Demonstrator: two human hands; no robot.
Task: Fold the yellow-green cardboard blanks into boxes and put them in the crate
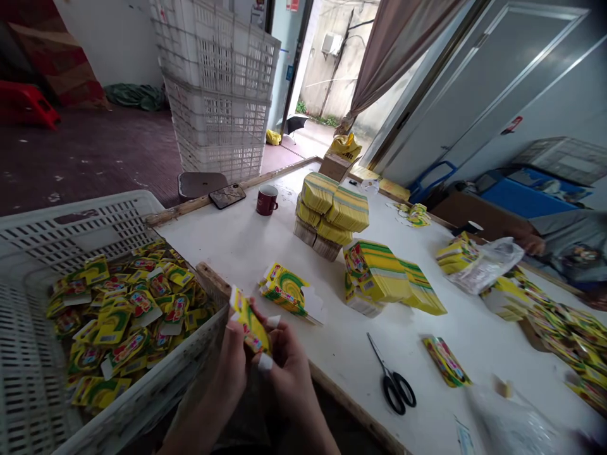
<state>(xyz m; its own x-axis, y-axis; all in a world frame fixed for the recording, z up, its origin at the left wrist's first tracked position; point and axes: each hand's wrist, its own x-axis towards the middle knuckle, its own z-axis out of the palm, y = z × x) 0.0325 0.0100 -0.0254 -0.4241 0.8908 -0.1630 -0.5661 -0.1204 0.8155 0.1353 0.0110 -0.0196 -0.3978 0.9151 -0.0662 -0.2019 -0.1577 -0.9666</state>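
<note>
Both my hands hold one small yellow and green printed carton (pixel 250 325) just off the near edge of the white table (pixel 246 246). My left hand (pixel 232 366) grips its left side, and my right hand (pixel 282 366) pinches its right side with closed fingers. A short pile of the same flat cartons (pixel 286 289) lies on the table just beyond my hands. To my left a white slatted crate (pixel 57 234) holds several folded cartons (pixel 123 316).
Tall stacks of flat cartons (pixel 334 212) and a toppled stack (pixel 389 278) stand mid-table. Black scissors (pixel 393 379), a loose carton (pixel 446 361), a maroon mug (pixel 267 200) and a phone (pixel 227 195) lie around. Another person's hand (pixel 526 241) holds a clear bag (pixel 488 265) at right. Stacked white crates (pixel 218 88) stand behind.
</note>
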